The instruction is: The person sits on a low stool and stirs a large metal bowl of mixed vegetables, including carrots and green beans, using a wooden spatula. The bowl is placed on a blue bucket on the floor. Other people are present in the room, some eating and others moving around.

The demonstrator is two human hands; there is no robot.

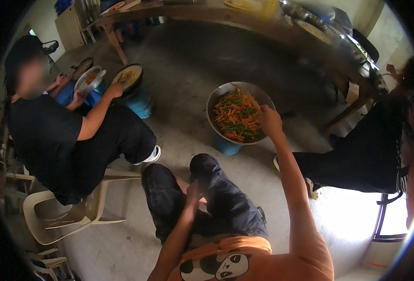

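Observation:
A wide metal pan [212,123] stands before me on a blue base [227,144]. Cut orange and green vegetables [236,114], in thin strips, lie heaped inside it. My right hand [271,121] grips a wooden spatula [248,94] over the pan's right side, and the tool's lower end reaches across the far edge of the heap. Between my knees, my left hand [193,193] rests against my dark trousers [224,200]. Its fingers are partly hidden and blurred, so whether it holds anything is unclear.
At left, a co-worker [48,123] on a beige plastic chair [98,207] holds a metal bowl [97,81] beside a second pan [140,79] of yellowish food. Another person [361,147] is close at right. A wooden table [179,12] curves across the back.

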